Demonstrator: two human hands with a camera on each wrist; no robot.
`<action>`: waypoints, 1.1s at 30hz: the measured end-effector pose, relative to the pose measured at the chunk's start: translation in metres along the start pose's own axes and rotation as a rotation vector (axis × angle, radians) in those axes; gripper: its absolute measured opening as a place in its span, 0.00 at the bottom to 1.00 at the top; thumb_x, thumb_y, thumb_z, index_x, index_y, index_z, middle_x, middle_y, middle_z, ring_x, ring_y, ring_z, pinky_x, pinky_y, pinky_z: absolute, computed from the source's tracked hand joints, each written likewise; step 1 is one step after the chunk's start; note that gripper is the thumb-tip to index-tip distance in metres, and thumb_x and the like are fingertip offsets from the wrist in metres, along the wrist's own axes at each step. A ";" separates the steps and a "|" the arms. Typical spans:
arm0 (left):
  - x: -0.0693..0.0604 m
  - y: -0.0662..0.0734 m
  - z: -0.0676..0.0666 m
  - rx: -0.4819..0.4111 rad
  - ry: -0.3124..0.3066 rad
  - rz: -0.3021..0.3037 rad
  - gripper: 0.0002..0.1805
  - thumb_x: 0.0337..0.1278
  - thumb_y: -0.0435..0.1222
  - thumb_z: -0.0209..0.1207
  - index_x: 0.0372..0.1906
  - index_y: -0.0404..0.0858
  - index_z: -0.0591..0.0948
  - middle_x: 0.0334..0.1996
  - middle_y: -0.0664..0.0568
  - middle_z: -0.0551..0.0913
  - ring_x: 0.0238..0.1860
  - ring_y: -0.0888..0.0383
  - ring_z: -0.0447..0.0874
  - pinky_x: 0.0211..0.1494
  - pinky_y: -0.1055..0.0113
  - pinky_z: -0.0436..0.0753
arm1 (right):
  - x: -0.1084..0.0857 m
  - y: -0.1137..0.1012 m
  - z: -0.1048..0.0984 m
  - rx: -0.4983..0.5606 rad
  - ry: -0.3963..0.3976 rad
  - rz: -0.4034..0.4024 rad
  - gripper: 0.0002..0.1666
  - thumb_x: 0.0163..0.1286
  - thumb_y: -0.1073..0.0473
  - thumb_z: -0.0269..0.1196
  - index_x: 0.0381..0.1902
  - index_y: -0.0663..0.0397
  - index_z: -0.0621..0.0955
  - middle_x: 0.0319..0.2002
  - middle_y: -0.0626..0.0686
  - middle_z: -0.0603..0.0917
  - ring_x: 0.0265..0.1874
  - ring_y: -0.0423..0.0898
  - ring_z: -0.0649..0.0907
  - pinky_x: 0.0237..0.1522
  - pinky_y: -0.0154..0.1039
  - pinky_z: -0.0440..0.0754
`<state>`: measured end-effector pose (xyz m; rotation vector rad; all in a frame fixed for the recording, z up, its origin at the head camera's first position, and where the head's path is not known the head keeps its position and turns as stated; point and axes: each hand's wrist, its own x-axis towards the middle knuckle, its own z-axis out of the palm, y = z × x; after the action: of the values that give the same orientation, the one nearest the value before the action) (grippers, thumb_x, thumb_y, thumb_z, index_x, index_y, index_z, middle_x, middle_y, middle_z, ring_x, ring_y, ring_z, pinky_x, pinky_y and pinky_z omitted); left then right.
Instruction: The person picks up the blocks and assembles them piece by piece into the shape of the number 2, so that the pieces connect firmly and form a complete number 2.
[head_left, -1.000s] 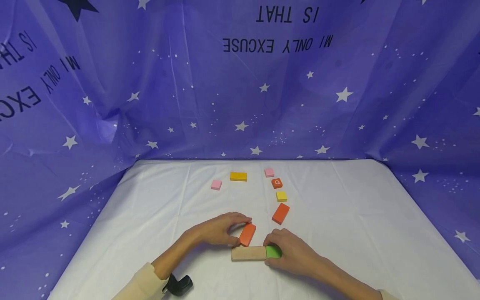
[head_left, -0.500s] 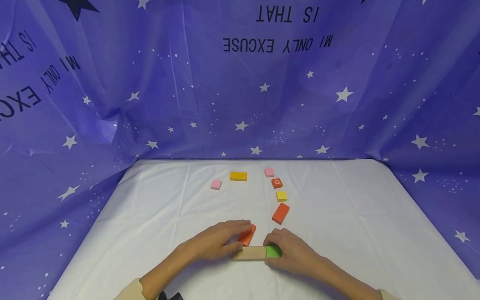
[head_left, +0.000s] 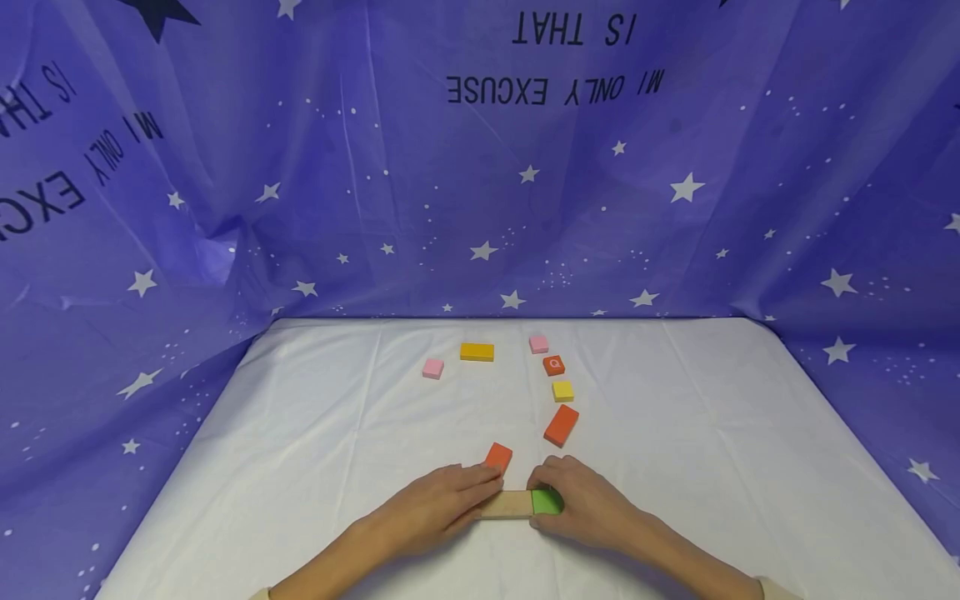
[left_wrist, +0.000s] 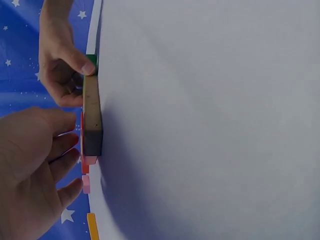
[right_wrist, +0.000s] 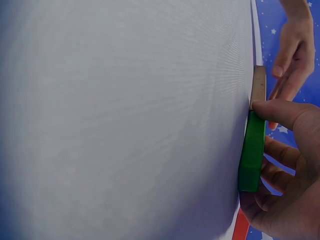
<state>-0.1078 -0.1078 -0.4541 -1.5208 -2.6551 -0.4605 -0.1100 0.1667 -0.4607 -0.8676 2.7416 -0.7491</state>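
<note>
A plain wooden block (head_left: 507,504) lies end to end with a green block (head_left: 546,502) near the front of the table. The right hand (head_left: 588,502) grips the green block, thumb on the near side and fingers on the far side, where the two blocks meet. Over the left end of the wooden block is the left hand (head_left: 435,507), its fingers extended and partly hiding that block. Its fingertips are beside the near end of an orange-red block (head_left: 498,457). In the left wrist view the left hand (left_wrist: 35,165) has its fingers spread beside the wooden block (left_wrist: 92,115).
Farther back on the white-covered table (head_left: 675,417) lie another orange-red block (head_left: 561,426), a yellow block (head_left: 562,391), a red block with a Q (head_left: 553,366), two pink blocks (head_left: 538,344) and an orange-yellow block (head_left: 477,352). A purple starred cloth (head_left: 480,167) hangs behind.
The left hand has moved toward the near side, from around the closer orange-red block to over the wooden block's left end. The right hand keeps its grip in place.
</note>
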 end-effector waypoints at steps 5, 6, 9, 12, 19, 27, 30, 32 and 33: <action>-0.002 0.001 0.003 0.040 0.045 0.011 0.21 0.71 0.36 0.57 0.66 0.39 0.77 0.67 0.50 0.74 0.66 0.57 0.72 0.64 0.55 0.76 | 0.001 0.001 0.000 0.003 0.004 -0.008 0.13 0.58 0.48 0.73 0.38 0.37 0.81 0.33 0.32 0.73 0.34 0.36 0.71 0.32 0.31 0.70; -0.002 0.000 0.004 0.047 0.049 0.013 0.21 0.71 0.36 0.57 0.66 0.39 0.77 0.67 0.51 0.74 0.66 0.57 0.72 0.64 0.55 0.76 | 0.001 0.001 0.000 0.004 0.005 -0.009 0.13 0.57 0.48 0.74 0.38 0.37 0.81 0.33 0.32 0.73 0.35 0.36 0.71 0.32 0.31 0.70; -0.002 0.000 0.005 0.076 0.051 0.030 0.21 0.70 0.35 0.59 0.65 0.39 0.78 0.66 0.51 0.75 0.66 0.58 0.72 0.65 0.56 0.75 | 0.001 0.001 0.000 0.006 0.004 -0.010 0.13 0.58 0.48 0.73 0.38 0.37 0.81 0.33 0.32 0.73 0.35 0.36 0.71 0.33 0.32 0.70; -0.002 0.001 0.005 0.124 0.043 0.047 0.21 0.68 0.35 0.60 0.64 0.38 0.78 0.65 0.50 0.76 0.66 0.58 0.73 0.65 0.58 0.75 | 0.001 0.001 0.000 0.005 0.007 -0.011 0.14 0.58 0.47 0.73 0.39 0.37 0.81 0.34 0.32 0.73 0.35 0.36 0.71 0.33 0.31 0.70; -0.002 0.002 0.008 0.159 0.047 0.046 0.20 0.68 0.35 0.60 0.63 0.39 0.79 0.64 0.51 0.77 0.65 0.58 0.73 0.64 0.59 0.75 | 0.000 0.002 0.002 -0.008 0.009 -0.008 0.14 0.57 0.48 0.74 0.39 0.37 0.81 0.34 0.32 0.74 0.36 0.36 0.72 0.34 0.32 0.71; -0.001 0.002 0.009 0.179 0.051 0.052 0.20 0.66 0.35 0.62 0.62 0.40 0.80 0.64 0.52 0.77 0.64 0.58 0.74 0.65 0.61 0.75 | -0.003 0.004 0.001 0.011 0.000 0.001 0.16 0.62 0.40 0.70 0.43 0.38 0.81 0.36 0.33 0.74 0.37 0.36 0.72 0.37 0.33 0.74; -0.001 0.002 0.009 0.176 0.058 0.055 0.20 0.66 0.35 0.62 0.61 0.39 0.80 0.64 0.51 0.77 0.63 0.57 0.75 0.65 0.62 0.75 | -0.003 0.006 -0.001 0.064 0.022 0.019 0.20 0.66 0.36 0.65 0.45 0.41 0.82 0.39 0.35 0.77 0.39 0.36 0.75 0.43 0.37 0.78; -0.001 0.002 0.009 0.174 0.066 0.057 0.20 0.66 0.34 0.62 0.61 0.39 0.80 0.63 0.51 0.77 0.62 0.57 0.76 0.65 0.63 0.75 | -0.003 0.008 -0.002 0.100 0.059 0.038 0.20 0.67 0.39 0.65 0.47 0.44 0.82 0.42 0.37 0.80 0.44 0.36 0.78 0.50 0.42 0.80; -0.001 0.002 0.009 0.175 0.070 0.058 0.20 0.66 0.34 0.62 0.61 0.39 0.80 0.63 0.51 0.77 0.62 0.56 0.76 0.65 0.63 0.75 | -0.003 0.010 -0.003 0.109 0.085 0.046 0.19 0.67 0.42 0.67 0.48 0.45 0.82 0.44 0.38 0.80 0.46 0.37 0.79 0.53 0.44 0.79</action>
<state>-0.1045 -0.1047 -0.4627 -1.4968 -2.5165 -0.2647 -0.1134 0.1767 -0.4630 -0.7651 2.7526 -0.9370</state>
